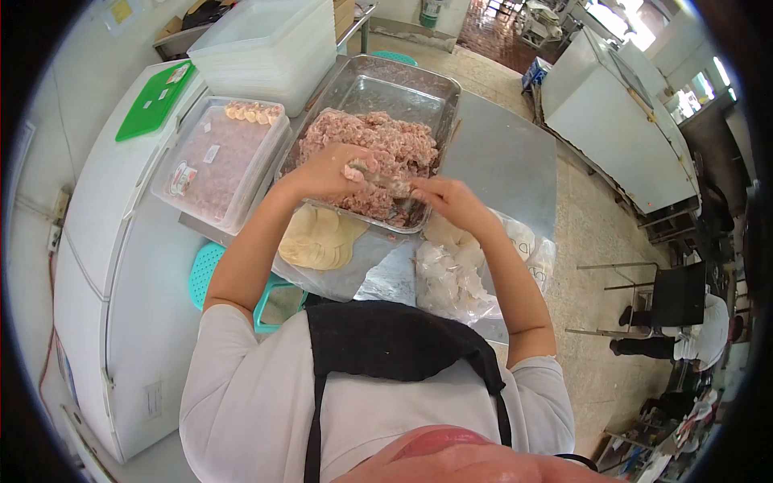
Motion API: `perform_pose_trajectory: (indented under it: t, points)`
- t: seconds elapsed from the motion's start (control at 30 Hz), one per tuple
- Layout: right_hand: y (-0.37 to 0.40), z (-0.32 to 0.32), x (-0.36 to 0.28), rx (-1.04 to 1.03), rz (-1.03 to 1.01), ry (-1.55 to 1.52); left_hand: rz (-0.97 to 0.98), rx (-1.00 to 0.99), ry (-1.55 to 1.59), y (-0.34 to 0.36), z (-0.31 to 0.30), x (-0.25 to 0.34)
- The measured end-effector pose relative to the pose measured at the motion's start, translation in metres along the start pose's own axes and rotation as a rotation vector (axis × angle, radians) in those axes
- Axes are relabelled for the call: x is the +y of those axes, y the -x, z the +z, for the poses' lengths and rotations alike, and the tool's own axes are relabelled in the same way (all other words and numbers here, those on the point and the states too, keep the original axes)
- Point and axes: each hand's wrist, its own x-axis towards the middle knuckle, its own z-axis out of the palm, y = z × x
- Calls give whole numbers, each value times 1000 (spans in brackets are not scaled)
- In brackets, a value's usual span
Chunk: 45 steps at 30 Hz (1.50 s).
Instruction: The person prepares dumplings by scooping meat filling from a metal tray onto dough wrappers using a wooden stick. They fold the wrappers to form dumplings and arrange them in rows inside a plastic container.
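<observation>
Working ground meat (370, 133) with both hands, over the near half of a deep steel tray (394, 90). Left hand (330, 171): fingers curled, half hidden, a small pinkish lump (353, 172) at the thumb side; we can't tell whether a wrapper sits under it. Right hand (452, 201): thumb and fingertips look pinched together on a narrow pale item (390, 183) reaching toward the left; probably a spreading tool, too blurred for us to confirm. Meat is heaped mid-tray and at the near end, far end mostly bare metal. To do this well, we'd cup the left palm loosely, scrape small even portions and press from the middle outward; too much force likely tears anything thin underneath. We'd work low over the heap so drips land back in the tray. Round wrappers (322, 241) lie fanned just beside the near edge, left of a crumpled plastic bag (451, 282); damp fingers could stick them together, so we'd lift one at a time, by the rim. Filled pieces (251, 113) line the far end of the clear plastic container (233, 165), a fair size guide for us.
</observation>
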Motion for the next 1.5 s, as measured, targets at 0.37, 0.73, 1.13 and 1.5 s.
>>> perform_pose_trajectory:
  t: [0.37, 0.73, 1.13, 1.5]
  points:
    - [16, 21, 24, 55, 195, 475, -356, 134, 121, 13, 19, -37]
    - [5, 17, -24, 112, 380, 537, -131, 100, -87, 20, 1, -12]
    - [-57, 47, -139, 163, 184, 335, 72, 98, 125, 65, -73, -63]
    - [-125, 103, -219, 236, 177, 355, -64, 85, 172, 126, -143, -125]
